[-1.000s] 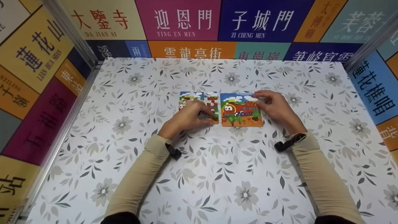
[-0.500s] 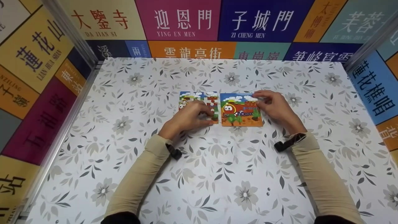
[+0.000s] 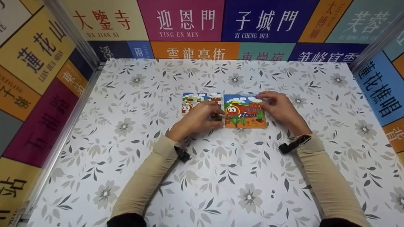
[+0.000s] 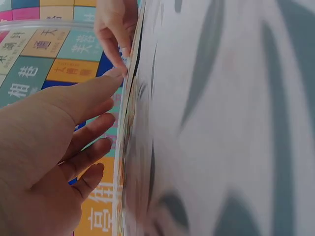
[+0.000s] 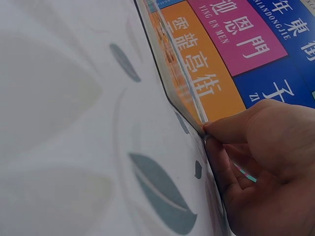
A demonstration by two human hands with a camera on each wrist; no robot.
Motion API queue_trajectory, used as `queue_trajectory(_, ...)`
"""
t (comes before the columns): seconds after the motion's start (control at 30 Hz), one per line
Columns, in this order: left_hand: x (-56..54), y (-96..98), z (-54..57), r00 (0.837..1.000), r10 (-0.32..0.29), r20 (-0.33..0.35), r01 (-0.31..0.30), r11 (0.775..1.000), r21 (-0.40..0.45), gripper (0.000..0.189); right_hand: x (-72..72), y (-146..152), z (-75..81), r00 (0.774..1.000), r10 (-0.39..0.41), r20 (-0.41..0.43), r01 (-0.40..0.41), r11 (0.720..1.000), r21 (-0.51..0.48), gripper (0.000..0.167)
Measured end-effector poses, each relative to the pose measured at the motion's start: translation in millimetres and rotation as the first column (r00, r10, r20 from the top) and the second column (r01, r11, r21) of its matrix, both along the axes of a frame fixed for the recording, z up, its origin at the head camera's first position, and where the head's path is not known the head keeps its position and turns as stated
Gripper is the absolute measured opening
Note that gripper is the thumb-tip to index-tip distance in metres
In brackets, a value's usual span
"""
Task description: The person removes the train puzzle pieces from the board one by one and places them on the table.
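Note:
Two train pictures lie side by side on the table in the head view. The left one is a jigsaw puzzle (image 3: 187, 107) with piece outlines across it, its lower middle hidden by my left hand (image 3: 199, 117). That hand is relaxed, fingers gently bent, its thumb and fingertips at the gap by the left edge of the right-hand picture board (image 3: 243, 113). My right hand (image 3: 281, 107) pinches the board's upper right corner between thumb and finger. In the right wrist view, the right hand's thumb (image 5: 231, 127) meets the board's corner. The left wrist view shows the left hand (image 4: 54, 132) with spread, loosely curved fingers.
A white cloth (image 3: 208, 176) with grey leaves and flowers covers the table. Colourful panels with printed characters (image 3: 186, 22) stand at the back and both sides. Dark wrist straps (image 3: 293, 145) sit over beige sleeves.
My left hand has slid slightly right, off the jigsaw puzzle's lower right part and up to the picture board's left edge. The right hand and both pictures stay put.

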State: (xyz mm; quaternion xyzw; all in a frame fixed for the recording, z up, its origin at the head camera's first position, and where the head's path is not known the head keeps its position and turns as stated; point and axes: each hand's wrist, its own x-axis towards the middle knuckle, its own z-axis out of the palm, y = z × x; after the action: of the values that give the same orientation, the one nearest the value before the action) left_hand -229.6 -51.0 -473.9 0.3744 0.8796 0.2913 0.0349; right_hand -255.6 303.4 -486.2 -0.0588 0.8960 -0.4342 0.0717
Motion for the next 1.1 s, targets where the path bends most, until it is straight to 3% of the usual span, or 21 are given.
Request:
queue_trajectory(0.37, -1.2, 38.1, 3.0, 0.997, -0.064, 0.03, 0.064, 0.998, 0.026, 0.031, 0.1, 2.5, -0.7, 1.0, 0.018, -0.012, -0.018, 1.0, 0.002, 0.035)
queue_trajectory(0.6, 1.0, 58.0, 3.3, 0.997, 0.0, 0.072, 0.005, 0.998, -0.064, 0.042, -0.4, 0.3, -0.1, 1.0, 0.009, -0.006, -0.009, 1.0, -0.007, 0.033)
queue_trajectory(0.7, 1.2, 65.2, 3.5, 0.995, -0.003, 0.095, 0.009, 0.998, -0.063, 0.044, -0.1, 0.5, 0.4, 1.0, 0.004, 0.002, -0.004, 1.0, -0.016, 0.033)
queue_trajectory(0.87, 0.3, 71.9, 2.4, 0.997, -0.013, 0.073, 0.018, 0.998, -0.059, 0.045, -0.5, 0.2, 0.3, 1.0, 0.008, 0.003, -0.008, 1.0, -0.025, 0.032)
queue_trajectory(1.1, 2.6, 71.6, 1.6, 0.996, 0.03, 0.086, -0.022, 0.996, -0.084, 0.055, 0.3, 0.8, 0.9, 1.0, 0.011, 0.013, -0.011, 1.0, -0.027, 0.034)
